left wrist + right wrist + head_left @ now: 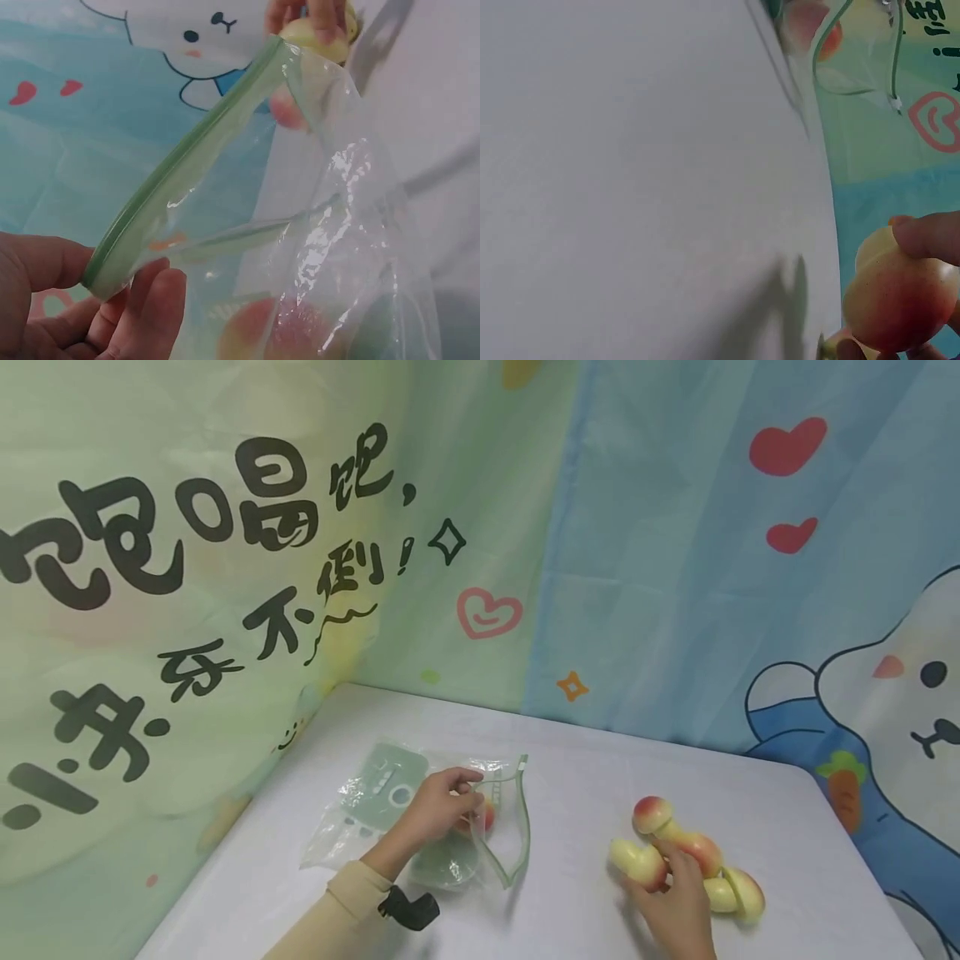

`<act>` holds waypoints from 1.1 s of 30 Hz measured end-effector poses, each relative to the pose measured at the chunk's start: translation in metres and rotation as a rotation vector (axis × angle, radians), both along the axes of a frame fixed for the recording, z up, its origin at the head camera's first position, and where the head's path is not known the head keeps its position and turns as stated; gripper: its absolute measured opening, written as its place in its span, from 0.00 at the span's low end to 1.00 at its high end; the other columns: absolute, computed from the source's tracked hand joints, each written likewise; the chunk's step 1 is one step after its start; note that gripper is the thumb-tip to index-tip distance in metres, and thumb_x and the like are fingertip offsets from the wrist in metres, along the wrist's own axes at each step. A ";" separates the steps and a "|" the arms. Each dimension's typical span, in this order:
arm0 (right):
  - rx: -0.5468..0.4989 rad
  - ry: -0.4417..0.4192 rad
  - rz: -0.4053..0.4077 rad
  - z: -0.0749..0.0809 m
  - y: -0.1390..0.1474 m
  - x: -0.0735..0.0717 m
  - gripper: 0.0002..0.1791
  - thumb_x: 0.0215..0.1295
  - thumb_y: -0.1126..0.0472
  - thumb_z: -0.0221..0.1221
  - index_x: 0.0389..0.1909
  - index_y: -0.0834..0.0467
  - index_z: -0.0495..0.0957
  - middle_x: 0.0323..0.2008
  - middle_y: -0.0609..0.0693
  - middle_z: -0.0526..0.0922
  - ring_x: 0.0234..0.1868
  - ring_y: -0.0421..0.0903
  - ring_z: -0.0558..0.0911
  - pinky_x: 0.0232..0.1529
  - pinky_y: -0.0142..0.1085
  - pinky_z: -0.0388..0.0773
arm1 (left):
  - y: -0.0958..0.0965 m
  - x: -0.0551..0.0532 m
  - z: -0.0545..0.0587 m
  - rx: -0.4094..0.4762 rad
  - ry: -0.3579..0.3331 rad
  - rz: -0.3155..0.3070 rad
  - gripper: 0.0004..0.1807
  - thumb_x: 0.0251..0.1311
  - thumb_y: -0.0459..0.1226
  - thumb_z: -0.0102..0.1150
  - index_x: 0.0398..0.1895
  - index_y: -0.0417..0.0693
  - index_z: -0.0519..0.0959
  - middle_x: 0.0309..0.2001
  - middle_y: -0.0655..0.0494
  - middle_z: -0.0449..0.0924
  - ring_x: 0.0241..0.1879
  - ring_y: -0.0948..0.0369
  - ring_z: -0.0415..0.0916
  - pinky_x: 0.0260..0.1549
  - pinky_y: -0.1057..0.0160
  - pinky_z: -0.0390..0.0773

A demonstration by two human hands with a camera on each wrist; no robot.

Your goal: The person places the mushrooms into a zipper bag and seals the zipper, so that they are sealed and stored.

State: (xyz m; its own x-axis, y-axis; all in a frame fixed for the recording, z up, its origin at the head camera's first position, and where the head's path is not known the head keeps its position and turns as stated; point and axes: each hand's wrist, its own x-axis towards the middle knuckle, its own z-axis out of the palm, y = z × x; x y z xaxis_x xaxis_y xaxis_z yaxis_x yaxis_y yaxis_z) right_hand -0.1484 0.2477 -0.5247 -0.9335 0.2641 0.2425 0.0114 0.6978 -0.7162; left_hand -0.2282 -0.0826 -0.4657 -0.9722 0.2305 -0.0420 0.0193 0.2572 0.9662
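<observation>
My left hand (438, 806) pinches the mouth edge of a clear zip bag (352, 187) between thumb and fingers. The bag's green zip rim (526, 827) gapes wide toward the right. Inside shows a red-and-yellow toy mushroom (487, 816), partly hidden by the hand in the head view. Over on the right, my right hand (678, 902) grips another toy mushroom (633, 860) with a pale yellow stem and reddish cap. Its thumb lies along the stem side in the right wrist view, where the red cap (900, 307) faces the camera.
More toy mushrooms lie close around the right hand: one behind it (652, 814), one beside its fingers (699, 852) and one to its right (744, 893). A green printed panel (382, 789) of clear plastic lies left of the left hand. Printed cloth walls (652, 635) border the white table (570, 810).
</observation>
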 end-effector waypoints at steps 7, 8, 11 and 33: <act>-0.114 -0.039 0.105 0.008 -0.025 -0.014 0.39 0.51 0.64 0.73 0.65 0.61 0.68 0.62 0.61 0.69 0.53 0.59 0.76 0.42 0.24 0.75 | 0.001 -0.001 0.000 -0.029 0.011 0.008 0.23 0.59 0.34 0.58 0.58 0.33 0.75 0.35 0.50 0.79 0.26 0.60 0.80 0.26 0.59 0.84; -0.130 -0.036 0.120 0.009 -0.030 -0.016 0.38 0.51 0.65 0.73 0.64 0.60 0.68 0.63 0.61 0.69 0.54 0.59 0.76 0.43 0.24 0.75 | 0.002 -0.001 0.000 -0.036 0.015 0.008 0.23 0.59 0.34 0.58 0.58 0.34 0.75 0.35 0.50 0.80 0.27 0.60 0.81 0.25 0.60 0.84; -0.181 -0.031 0.161 0.014 -0.044 -0.021 0.37 0.51 0.67 0.72 0.64 0.60 0.69 0.63 0.59 0.70 0.56 0.59 0.77 0.45 0.25 0.76 | 0.004 -0.001 -0.002 -0.054 0.014 0.009 0.23 0.60 0.35 0.59 0.58 0.35 0.76 0.35 0.51 0.80 0.27 0.61 0.81 0.25 0.62 0.84; -0.345 0.005 0.451 0.005 -0.116 -0.043 0.36 0.46 0.66 0.75 0.59 0.62 0.73 0.58 0.59 0.76 0.56 0.60 0.79 0.47 0.38 0.82 | 0.017 0.008 -0.005 -0.017 0.031 -0.015 0.20 0.59 0.32 0.61 0.54 0.36 0.76 0.32 0.52 0.78 0.22 0.60 0.81 0.21 0.62 0.83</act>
State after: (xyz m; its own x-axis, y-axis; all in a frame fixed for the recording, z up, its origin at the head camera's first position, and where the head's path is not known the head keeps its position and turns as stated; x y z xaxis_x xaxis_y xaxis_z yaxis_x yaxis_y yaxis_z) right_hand -0.1910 0.1312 -0.5196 -0.9713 -0.0961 0.2174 -0.2375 0.3584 -0.9029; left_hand -0.2198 -0.0656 -0.4706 -0.9695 0.2444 -0.0159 0.0529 0.2726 0.9607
